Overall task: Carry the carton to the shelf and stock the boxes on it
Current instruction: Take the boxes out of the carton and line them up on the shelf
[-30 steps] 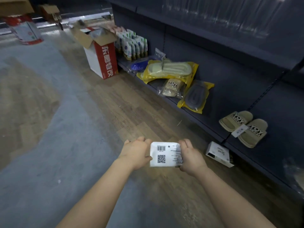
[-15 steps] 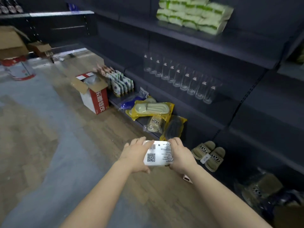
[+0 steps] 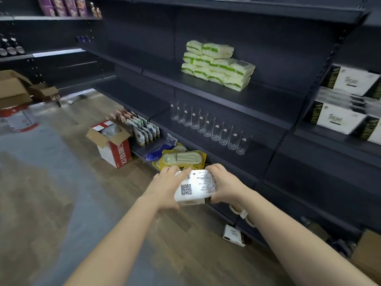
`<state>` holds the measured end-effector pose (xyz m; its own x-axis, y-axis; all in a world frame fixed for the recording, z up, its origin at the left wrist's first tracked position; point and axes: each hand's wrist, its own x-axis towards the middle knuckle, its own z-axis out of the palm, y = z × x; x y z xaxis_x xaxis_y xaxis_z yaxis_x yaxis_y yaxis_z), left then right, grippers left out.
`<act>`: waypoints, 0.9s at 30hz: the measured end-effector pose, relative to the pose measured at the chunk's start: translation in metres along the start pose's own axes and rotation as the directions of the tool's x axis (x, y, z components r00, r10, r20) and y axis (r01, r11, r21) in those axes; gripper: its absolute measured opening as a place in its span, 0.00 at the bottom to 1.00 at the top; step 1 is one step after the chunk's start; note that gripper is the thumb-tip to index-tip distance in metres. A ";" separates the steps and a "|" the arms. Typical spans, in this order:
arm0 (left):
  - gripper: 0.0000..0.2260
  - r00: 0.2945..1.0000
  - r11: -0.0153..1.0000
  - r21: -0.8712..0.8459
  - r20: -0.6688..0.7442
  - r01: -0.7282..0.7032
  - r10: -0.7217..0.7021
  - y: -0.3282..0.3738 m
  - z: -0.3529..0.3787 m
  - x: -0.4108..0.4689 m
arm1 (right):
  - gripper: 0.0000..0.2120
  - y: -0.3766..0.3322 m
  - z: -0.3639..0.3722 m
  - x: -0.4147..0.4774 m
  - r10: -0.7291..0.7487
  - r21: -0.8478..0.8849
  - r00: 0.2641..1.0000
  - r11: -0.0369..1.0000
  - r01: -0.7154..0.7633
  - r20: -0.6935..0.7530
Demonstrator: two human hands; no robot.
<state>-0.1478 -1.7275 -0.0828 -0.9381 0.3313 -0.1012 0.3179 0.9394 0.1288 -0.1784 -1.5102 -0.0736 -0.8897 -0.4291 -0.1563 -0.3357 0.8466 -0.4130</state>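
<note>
I see my left hand and right hand clamping a white box between them. Fingers curl round its ends, near the dark shelf.

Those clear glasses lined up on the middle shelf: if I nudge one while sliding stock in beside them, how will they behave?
The drinking glasses look tall and narrow, so a sideways nudge would probably tip one rather than slide it. They stand close together in a row, so one falling would likely knock its neighbours. Being clear and apparently glass, they are probably fragile on the metal shelf.
</note>
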 end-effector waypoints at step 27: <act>0.26 0.993 0.848 -0.528 -0.119 -0.059 -0.006 -0.006 -0.105 -0.003 | 0.28 -0.023 -0.062 -0.031 0.003 0.426 0.992 0.903 -0.056 0.123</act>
<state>-0.1612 -1.7438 0.0207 -0.9496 0.3129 0.0167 0.2517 0.7300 0.6355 -0.1627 -1.4970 -0.0037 -0.8459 -0.4618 -0.2669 -0.1217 0.6543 -0.7464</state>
